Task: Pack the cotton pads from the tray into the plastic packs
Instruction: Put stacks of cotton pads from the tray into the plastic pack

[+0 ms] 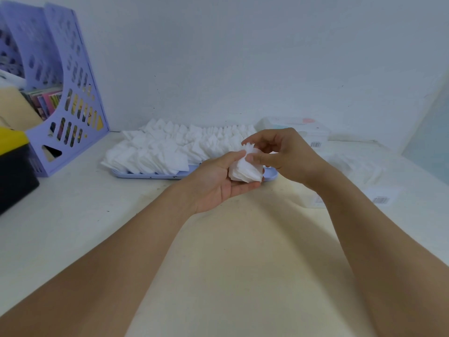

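A pale blue tray (155, 175) lies at the back of the table, heaped with several white square cotton pads (170, 147). In front of the tray's right end my left hand (216, 178), palm up, holds a small stack of cotton pads (245, 170) between thumb and fingers. My right hand (286, 152) reaches in from the right and pinches the top of the same stack with thumb and fingertips. Clear plastic packs (354, 166) with barcode labels lie flat on the table to the right. A filled pack (296, 128) stands behind my right hand.
A purple perforated file holder (70, 93) with books stands at the back left. A black and yellow box (14, 166) sits at the left edge. A white wall rises right behind the tray. The cream tabletop (218, 263) stretches below my forearms.
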Action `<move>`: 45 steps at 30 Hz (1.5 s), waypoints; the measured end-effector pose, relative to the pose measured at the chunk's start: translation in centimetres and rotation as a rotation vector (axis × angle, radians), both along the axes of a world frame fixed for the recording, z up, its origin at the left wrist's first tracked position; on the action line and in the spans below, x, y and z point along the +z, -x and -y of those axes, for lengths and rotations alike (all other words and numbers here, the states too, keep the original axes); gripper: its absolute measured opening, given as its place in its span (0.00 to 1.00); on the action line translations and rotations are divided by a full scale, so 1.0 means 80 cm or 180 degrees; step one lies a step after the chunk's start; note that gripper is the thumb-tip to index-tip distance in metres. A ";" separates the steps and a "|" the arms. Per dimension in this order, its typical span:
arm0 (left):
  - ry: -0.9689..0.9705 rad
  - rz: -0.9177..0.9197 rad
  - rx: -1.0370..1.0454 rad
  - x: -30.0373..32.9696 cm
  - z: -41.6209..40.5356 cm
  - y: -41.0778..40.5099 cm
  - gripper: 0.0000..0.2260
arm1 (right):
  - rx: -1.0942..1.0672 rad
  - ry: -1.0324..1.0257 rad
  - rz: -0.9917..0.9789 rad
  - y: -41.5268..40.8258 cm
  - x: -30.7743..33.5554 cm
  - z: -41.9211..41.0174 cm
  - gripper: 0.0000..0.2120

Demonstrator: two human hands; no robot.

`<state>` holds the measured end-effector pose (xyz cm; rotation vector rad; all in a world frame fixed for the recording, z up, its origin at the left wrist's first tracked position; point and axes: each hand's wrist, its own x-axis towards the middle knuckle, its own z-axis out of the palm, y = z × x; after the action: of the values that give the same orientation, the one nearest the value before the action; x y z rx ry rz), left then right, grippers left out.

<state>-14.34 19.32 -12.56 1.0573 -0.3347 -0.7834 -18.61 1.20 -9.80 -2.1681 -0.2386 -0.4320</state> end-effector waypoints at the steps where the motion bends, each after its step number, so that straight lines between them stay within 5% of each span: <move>1: 0.0001 0.0000 0.0012 0.000 0.000 0.000 0.17 | -0.0031 0.0017 0.0055 0.000 0.000 -0.001 0.11; 14: 0.0103 -0.0336 0.0237 0.003 0.000 -0.003 0.17 | -0.0059 -0.0087 0.0527 0.003 0.012 0.007 0.02; 33: -0.0401 0.0107 0.0009 0.006 -0.003 0.006 0.17 | 0.0466 0.0418 -0.0284 0.012 0.016 0.015 0.08; 40: -0.0333 0.0412 -0.0092 0.006 0.000 0.014 0.16 | -0.0074 0.0319 0.0110 0.002 0.006 -0.009 0.10; 42: -0.0041 0.0149 0.0148 0.004 0.002 0.010 0.13 | -0.0395 0.0129 0.0343 0.001 0.004 -0.017 0.15; 45: 0.0341 -0.0148 0.0482 0.005 0.008 0.006 0.13 | -0.0678 -0.1024 0.0156 -0.004 0.002 -0.041 0.23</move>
<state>-14.79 18.69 -12.14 0.9507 -0.2513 -0.6463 -18.31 4.46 -9.67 -1.8736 0.0360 -0.6013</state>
